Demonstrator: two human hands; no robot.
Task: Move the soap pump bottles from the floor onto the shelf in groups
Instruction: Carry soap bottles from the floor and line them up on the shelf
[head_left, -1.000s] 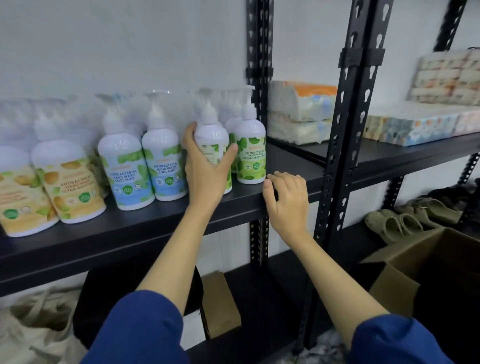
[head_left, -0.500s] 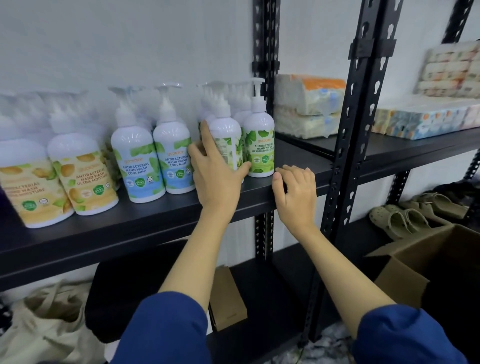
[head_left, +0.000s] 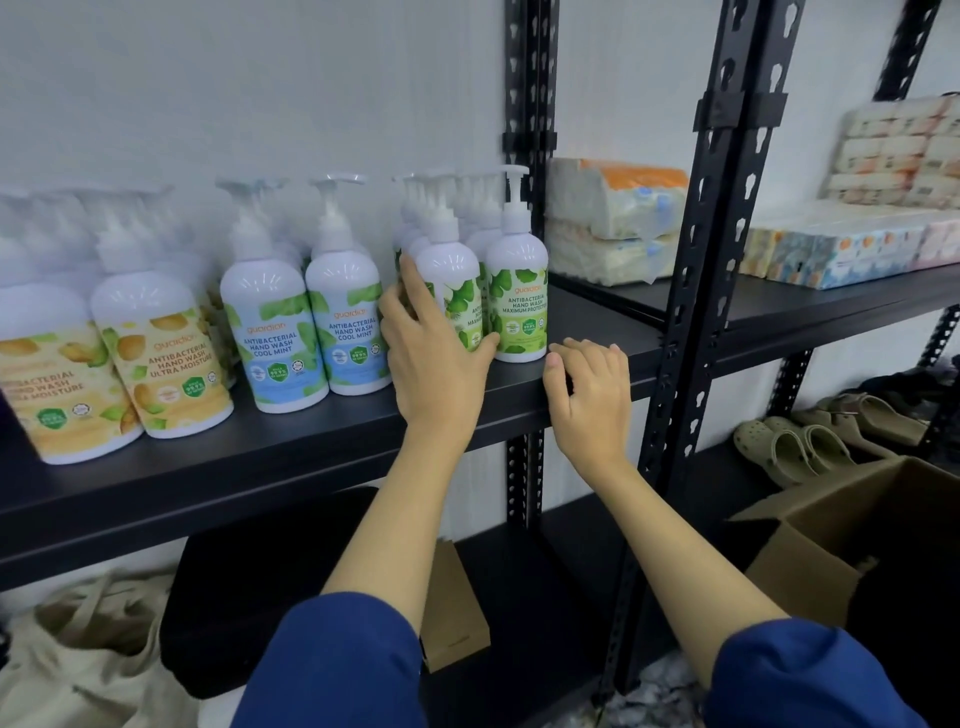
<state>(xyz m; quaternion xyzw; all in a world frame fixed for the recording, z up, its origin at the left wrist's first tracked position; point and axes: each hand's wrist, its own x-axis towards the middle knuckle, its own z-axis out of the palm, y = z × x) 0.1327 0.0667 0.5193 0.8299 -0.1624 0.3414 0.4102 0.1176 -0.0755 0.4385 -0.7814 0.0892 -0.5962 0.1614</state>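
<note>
The left hand (head_left: 434, 358) wraps around a green-leaf soap pump bottle (head_left: 451, 283) that stands upright on the black shelf (head_left: 260, 457), fingers spread along the bottle's left side and the thumb pressed against its lower right, so the bottle sits gripped between them. Just to its right, touching or nearly so, stands a second green bottle (head_left: 519, 301) labelled "Antibacterial Hand Wash Maximum Protection", with more white pump tops crowded behind the pair (how many bottles there are back there is hard to tell).

The right hand (head_left: 592, 395) rests on the near edge of the shelf, right of the green bottles, fingers curled together over the lip and holding nothing but the shelf itself.

To the left of the held bottle stand two blue-labelled "Cool Mint" bottles (head_left: 311, 322), side by side and touching. Further left are two yellow "Ultra Moisture" bottles (head_left: 161, 364), the leftmost cut off by the picture's edge.

A black perforated upright (head_left: 717, 270) rises near the right hand. Beyond it, on the neighbouring shelf, lie stacked tissue packs (head_left: 608, 223). Low on the right sit green clogs (head_left: 784, 447) and an open cardboard box (head_left: 831, 545); low on the left a cloth bag (head_left: 88, 654) slumps under the shelf.
</note>
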